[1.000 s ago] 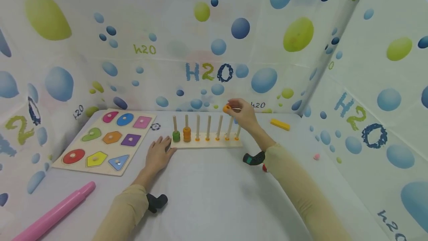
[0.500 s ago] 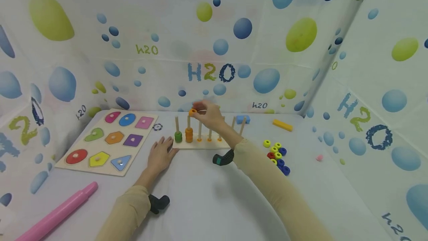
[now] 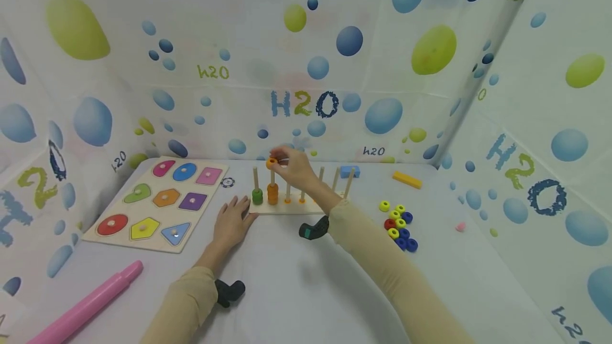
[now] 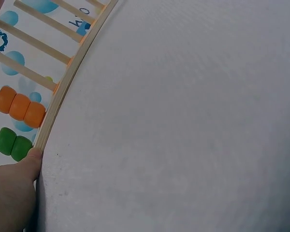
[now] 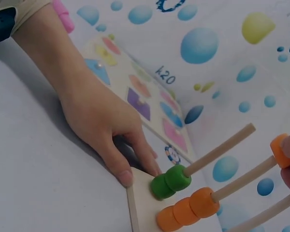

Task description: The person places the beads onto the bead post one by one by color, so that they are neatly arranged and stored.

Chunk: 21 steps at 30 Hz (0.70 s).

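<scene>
You are pinching one orange bead (image 3: 271, 163) between the thumb and fingers of your right hand (image 3: 296, 169), and that bead is sitting right at the top of the second peg (image 3: 272, 177) from the left on the wooden pegboard (image 3: 279, 211). (Whether the peg's tip is already inside the hole, I cannot tell; the bead is hiding it.) That is the relation everything is turning on: bead over peg, along the peg's upright axis.

The pegboard is lying straight ahead of you on the white-covered table (image 3: 277, 291), its long axis running left to right. Your left hand (image 3: 231, 223) is touching its left end, fingers spread, thumb resting against the near edge, not clamping it as far as the views are showing. So your left hand is lying nearer the board's base, your right nearer the peg's top, and the two are working apart.

Counting up: the board is carrying seven pegs. The leftmost is holding two green beads (image 3: 257, 197), and the second is holding a stack of three orange beads (image 3: 272, 194). Beyond your right forearm, five yellow beads (image 3: 384, 206), four blue beads (image 3: 411, 245) and one red bead (image 3: 389, 224) are lying loose. To your left, one shape puzzle (image 3: 115, 195) is showing nine pieces, and one pink tube (image 3: 86, 308) is lying nearer you.
</scene>
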Available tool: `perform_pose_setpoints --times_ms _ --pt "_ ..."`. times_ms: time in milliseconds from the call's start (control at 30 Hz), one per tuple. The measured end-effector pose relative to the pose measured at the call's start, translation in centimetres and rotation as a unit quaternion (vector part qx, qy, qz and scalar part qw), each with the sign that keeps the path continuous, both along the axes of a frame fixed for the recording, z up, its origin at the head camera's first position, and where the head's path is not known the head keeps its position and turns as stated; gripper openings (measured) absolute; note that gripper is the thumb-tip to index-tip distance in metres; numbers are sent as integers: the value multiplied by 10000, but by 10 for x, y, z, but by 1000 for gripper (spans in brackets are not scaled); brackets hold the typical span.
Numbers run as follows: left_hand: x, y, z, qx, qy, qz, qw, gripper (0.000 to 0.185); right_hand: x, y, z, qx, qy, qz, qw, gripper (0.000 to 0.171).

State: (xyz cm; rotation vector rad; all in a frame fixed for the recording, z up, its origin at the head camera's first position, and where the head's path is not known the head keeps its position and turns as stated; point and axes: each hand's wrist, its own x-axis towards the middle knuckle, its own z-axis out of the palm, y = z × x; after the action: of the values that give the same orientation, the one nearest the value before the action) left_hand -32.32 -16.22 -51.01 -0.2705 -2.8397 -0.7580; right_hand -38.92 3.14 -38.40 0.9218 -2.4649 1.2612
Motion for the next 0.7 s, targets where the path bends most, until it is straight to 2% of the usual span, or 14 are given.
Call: perform_pose_setpoints --times_ms 333,567,700 --pt "-3 2 -1 -33 -4 9 10000 57 0 6 2 104 138 -32 9998 27" --pt "-1 3 2 24 -123 -23 9999 56 2 10 7 -123 177 -71 9997 27" --pt "-1 1 1 19 -129 -16 9999 57 2 24 9 -379 95 -159 9991 28"
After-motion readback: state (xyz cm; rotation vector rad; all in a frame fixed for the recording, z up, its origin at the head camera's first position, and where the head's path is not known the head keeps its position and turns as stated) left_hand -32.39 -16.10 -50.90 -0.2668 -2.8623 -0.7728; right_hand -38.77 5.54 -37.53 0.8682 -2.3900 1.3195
